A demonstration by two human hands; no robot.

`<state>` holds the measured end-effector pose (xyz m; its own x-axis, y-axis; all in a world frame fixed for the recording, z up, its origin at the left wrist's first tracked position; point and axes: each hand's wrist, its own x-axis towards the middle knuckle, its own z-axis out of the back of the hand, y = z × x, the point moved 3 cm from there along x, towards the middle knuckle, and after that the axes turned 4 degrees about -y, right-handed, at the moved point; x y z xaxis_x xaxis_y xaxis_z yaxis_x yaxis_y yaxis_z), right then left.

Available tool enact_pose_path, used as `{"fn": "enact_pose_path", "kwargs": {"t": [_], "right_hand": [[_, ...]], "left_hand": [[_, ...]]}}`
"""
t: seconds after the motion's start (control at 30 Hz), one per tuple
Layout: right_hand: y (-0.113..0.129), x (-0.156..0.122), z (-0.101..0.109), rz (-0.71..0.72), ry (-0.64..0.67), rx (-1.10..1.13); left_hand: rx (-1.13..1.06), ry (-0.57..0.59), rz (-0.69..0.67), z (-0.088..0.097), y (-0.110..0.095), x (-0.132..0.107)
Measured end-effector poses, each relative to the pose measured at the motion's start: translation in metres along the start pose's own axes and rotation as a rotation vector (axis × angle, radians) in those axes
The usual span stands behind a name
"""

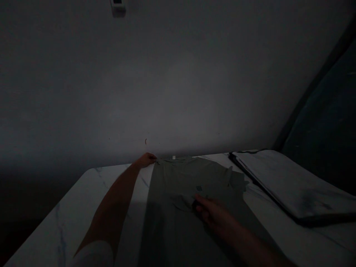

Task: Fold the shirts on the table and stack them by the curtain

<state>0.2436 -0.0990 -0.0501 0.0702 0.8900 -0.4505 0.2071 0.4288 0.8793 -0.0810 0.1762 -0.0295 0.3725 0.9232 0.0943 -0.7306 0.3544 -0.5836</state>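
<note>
A grey-green T-shirt (191,172) lies spread on a white marble-patterned table, its collar toward the wall. A small white label (174,157) shows at the collar, and a small dark patch (199,188) sits on the chest. At the shirt's far left shoulder corner, my left hand (147,160) is closed with the cloth pinched in its fingertips. Over the middle of the shirt, my right hand (208,212) is closed on a fold of the cloth. Dim light hides the detail at its fingertips.
On the right of the table (111,178) lies a folded pale cloth or board with a dark edge (289,185). A plain grey wall (178,92) rises behind the table. A small white fixture (118,7) hangs high on it. Dark teal material (328,122) stands at far right.
</note>
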Motion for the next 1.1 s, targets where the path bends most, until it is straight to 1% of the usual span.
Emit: {"fn": "enact_pose_path", "kwargs": {"t": [0.1, 0.13, 0.2, 0.3, 0.4, 0.47, 0.5, 0.57, 0.63, 0.67, 0.7, 0.73, 0.77, 0.83, 0.9, 1.0, 1.1], "right_hand": [[0.000, -0.008, -0.006, -0.225, 0.044, 0.142], [0.002, -0.010, -0.009, -0.256, 0.048, 0.152], [0.006, -0.013, -0.015, -0.267, 0.032, 0.134], [0.010, -0.016, -0.024, -0.227, -0.005, 0.078], [0.008, -0.017, -0.030, -0.209, -0.034, -0.048], [0.005, -0.017, -0.031, -0.158, -0.057, -0.143], [0.004, -0.017, -0.031, -0.103, -0.061, -0.185], [0.004, -0.016, -0.031, 0.071, -0.061, -0.264], [0.005, -0.016, -0.031, 0.253, -0.100, -0.328], [0.005, -0.017, -0.031, 0.316, -0.125, -0.334], [0.003, -0.018, -0.032, 0.337, -0.147, -0.318], [0.000, -0.020, -0.034, 0.308, -0.158, -0.284], [-0.003, -0.023, -0.037, 0.247, -0.151, -0.229], [-0.012, -0.028, -0.045, 0.084, -0.099, -0.098], [-0.019, -0.034, -0.051, -0.044, -0.035, -0.011], [-0.026, -0.040, -0.050, -0.167, 0.096, -0.037], [-0.025, -0.046, -0.037, -0.263, 0.279, -0.153]], "left_hand": [[-0.046, 0.012, -0.021, -0.003, -0.001, 0.004], [-0.059, 0.017, -0.028, -0.003, -0.001, 0.006], [-0.078, 0.021, -0.045, -0.005, 0.000, 0.008], [-0.085, 0.023, -0.069, -0.006, 0.001, 0.009], [-0.057, 0.032, -0.090, -0.005, 0.002, 0.010], [-0.023, 0.025, -0.105, -0.005, 0.003, 0.012], [-0.005, 0.017, -0.113, -0.004, 0.004, 0.014], [0.034, -0.003, -0.123, -0.003, 0.005, 0.017], [0.074, -0.027, -0.123, -0.004, 0.006, 0.021], [0.094, -0.037, -0.119, -0.004, 0.007, 0.023], [0.113, -0.045, -0.114, -0.006, 0.007, 0.024], [0.132, -0.051, -0.106, -0.007, 0.007, 0.025], [0.151, -0.055, -0.098, -0.008, 0.007, 0.026], [0.189, -0.061, -0.080, -0.011, 0.005, 0.027], [0.226, -0.066, -0.061, -0.013, 0.002, 0.027], [0.280, -0.088, -0.025, -0.014, -0.004, 0.026], [0.328, -0.149, 0.008, -0.012, -0.013, 0.023]]}}
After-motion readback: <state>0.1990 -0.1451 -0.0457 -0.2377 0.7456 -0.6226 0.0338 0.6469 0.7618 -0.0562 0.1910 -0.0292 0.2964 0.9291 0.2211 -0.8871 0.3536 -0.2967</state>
